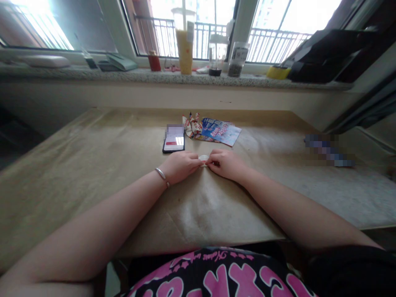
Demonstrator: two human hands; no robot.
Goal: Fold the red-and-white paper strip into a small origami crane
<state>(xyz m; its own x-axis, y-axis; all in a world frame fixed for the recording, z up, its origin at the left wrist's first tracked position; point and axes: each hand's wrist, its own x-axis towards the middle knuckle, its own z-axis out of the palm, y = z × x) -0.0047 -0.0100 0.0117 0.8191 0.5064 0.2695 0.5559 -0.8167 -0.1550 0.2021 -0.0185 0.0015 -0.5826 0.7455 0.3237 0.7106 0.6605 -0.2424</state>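
Note:
My left hand (180, 166) and my right hand (227, 163) rest side by side on the paper-covered table (93, 165). Both have their fingers curled in a pinch on a small white piece of paper (203, 158) held between them. A silver bangle (161, 174) sits on my left wrist. Just beyond my hands lie a phone (174, 139) with its screen lit, a small folded paper shape (192, 123) in red and white, and blue printed leaflets (221, 132).
A stone window sill (123, 76) runs along the back, carrying a tall cup of orange drink (185, 41), a red cup (154, 62), jars (237, 60) and a yellow object (277, 72). A dark object (328, 53) stands at the right.

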